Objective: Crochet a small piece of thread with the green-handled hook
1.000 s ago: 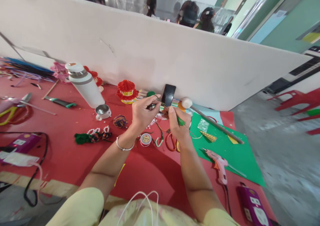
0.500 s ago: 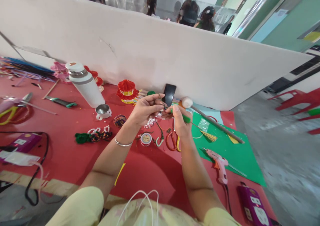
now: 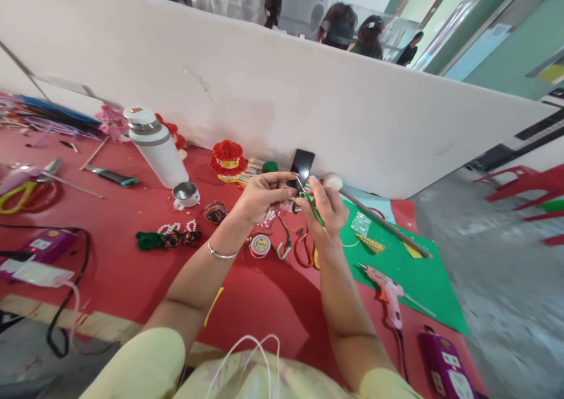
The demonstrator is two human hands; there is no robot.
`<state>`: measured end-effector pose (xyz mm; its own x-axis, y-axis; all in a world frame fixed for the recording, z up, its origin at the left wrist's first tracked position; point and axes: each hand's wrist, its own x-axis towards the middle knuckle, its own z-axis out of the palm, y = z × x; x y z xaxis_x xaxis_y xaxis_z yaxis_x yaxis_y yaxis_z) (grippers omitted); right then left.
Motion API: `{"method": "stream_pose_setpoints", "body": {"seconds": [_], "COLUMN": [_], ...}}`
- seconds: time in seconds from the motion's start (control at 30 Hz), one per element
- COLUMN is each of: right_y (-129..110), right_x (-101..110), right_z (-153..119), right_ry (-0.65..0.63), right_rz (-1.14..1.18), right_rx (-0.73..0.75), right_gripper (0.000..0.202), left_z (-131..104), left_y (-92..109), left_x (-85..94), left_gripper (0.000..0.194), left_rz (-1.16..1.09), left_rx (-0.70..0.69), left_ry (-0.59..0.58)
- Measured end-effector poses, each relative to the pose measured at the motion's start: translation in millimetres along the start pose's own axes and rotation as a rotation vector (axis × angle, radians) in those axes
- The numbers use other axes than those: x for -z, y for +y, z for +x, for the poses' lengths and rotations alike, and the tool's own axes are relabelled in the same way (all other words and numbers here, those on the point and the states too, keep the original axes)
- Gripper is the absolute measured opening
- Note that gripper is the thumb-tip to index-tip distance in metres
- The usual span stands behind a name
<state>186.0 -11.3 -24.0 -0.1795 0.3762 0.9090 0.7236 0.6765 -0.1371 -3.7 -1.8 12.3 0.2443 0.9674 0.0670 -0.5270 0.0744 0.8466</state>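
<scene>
No legible lettering, the print on the white spool too small.

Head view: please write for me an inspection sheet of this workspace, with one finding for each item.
Surface: red table top, green sheet on its right part.
Job's things: green-handled tool; any workpiece is too small to make out.
Clutter: scissors, thread spool, pink glue gun, white flask.
Hands: right hand holds the tool; left hand near its tip.
Cables: black cable at left, glue gun's cord at right.
Surroundings: white partition, people beyond it, red chairs.
</scene>
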Motion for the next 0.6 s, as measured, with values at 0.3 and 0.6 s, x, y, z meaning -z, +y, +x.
{"method": "stream_pose_setpoints", "body": {"seconds": [0.3,0.6], "right_y": [-9,-24], "right_x": [1,2], "right_z": [11,17], "right_ry": [-0.008,-0.126], "right_rz": [0.641,1.280], "right_rx": [-0.213,-0.608], "right_gripper": [0.026,0.021], "left_z": [0,1], "left_y": [4,4], "left_x": [6.8,5.5], "left_gripper": [0.042,0.041], "left_rz": [-0.017,0.041], "left_rx": [0.018,-0.072], "left_ry": [-0.015,0.014]}}
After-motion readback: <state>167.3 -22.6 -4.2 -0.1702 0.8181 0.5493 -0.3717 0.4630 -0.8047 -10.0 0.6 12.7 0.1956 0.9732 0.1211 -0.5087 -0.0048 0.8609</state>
